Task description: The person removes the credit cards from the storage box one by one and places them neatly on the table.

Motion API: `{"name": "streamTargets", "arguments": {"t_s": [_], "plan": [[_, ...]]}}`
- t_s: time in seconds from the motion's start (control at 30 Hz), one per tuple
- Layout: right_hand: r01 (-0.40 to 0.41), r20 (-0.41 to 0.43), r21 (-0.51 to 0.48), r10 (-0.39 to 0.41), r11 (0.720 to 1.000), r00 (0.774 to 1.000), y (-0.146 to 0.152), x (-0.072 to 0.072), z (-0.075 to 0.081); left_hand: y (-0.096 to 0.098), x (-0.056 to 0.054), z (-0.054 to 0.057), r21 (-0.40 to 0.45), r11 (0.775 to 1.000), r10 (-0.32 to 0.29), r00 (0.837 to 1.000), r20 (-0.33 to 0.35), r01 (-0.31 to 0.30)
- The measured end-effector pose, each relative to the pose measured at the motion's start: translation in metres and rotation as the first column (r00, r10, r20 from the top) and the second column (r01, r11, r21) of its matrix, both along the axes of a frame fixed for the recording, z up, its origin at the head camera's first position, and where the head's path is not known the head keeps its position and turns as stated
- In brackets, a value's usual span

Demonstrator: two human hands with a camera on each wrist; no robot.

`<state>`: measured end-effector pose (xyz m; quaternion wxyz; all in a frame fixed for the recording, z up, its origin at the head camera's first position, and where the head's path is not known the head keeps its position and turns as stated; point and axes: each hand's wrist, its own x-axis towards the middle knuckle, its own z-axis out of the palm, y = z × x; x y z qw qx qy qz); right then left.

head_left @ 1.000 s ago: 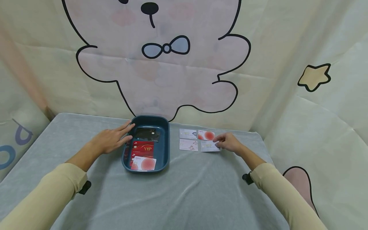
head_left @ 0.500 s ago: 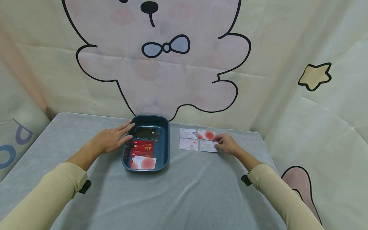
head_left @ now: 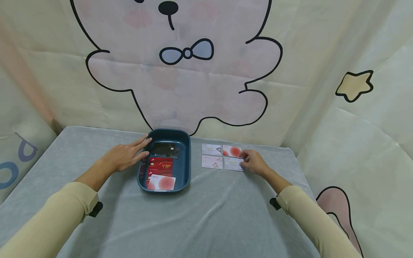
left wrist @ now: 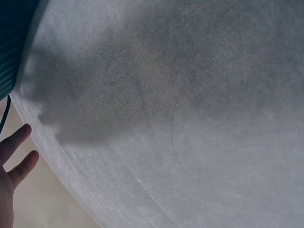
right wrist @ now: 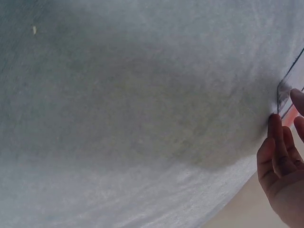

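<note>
My left hand (head_left: pixel 125 157) rests with spread, fairly straight fingers at the left rim of a dark blue rectangular tray (head_left: pixel 187 161). Inside the tray lie dark cards (head_left: pixel 164 149), red VIP cards (head_left: pixel 161 164) and a white card with a pink-red circle (head_left: pixel 162 182). To the right, four-cornered cards form a small grid on the cloth. My right hand (head_left: pixel 255 162) pinches the right edge of the near-right white VIP card (head_left: pixel 233 164) with thumb and fingertips. In the right wrist view, the fingers (right wrist: pixel 275 130) meet that card's corner.
Beside the held card lie a white card with small pink marks (head_left: pixel 212 162), a white VIP card (head_left: pixel 211 149) and a red-circle card (head_left: pixel 231 151). Grey cloth (head_left: pixel 200 218) covers the table. A printed curtain (head_left: pixel 193 96) hangs right behind its far edge.
My right hand has slid the near-right white card slightly left, closer to the card beside it. My left hand and the tray have stayed in place.
</note>
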<state>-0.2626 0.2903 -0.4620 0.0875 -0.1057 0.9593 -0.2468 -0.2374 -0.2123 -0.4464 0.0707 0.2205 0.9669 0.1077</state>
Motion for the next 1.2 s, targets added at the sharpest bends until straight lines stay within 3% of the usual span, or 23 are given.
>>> {"name": "streamTargets", "arguments": {"t_s": [0.23,0.37,0.57,0.73,0.9,1.07,1.2], "plan": [[0.024,-0.025,0.038,-0.023,0.999,0.999,-0.009,0.0,0.009,0.001,0.0,0.001,-0.002,1.0,-0.002,1.0,-0.005,0.002],[0.029,-0.05,-0.024,-0.03,0.999,0.998,-0.026,-0.001,0.027,0.0,0.0,0.001,0.004,1.0,-0.003,1.0,-0.008,0.003],[-0.058,-0.078,-0.159,0.046,0.986,0.996,-0.068,-0.002,0.056,-0.001,0.0,0.0,0.01,1.0,-0.002,1.0,-0.001,0.002],[-0.147,-0.029,-0.299,0.145,0.943,0.989,-0.106,0.0,0.07,-0.001,0.0,-0.001,0.009,1.0,-0.002,1.0,0.001,0.001],[-0.184,0.048,-0.406,0.223,0.895,0.974,-0.143,0.003,0.077,-0.001,0.0,-0.001,0.011,1.0,-0.002,1.0,0.001,0.002],[-0.193,0.121,-0.421,0.265,0.886,0.957,-0.174,0.009,0.078,-0.001,0.0,0.0,0.022,1.0,-0.007,1.0,-0.008,0.007],[-0.195,0.218,-0.432,0.311,0.881,0.925,-0.194,0.012,0.079,-0.001,0.0,0.001,0.023,1.0,-0.009,1.0,-0.007,0.009]]}}
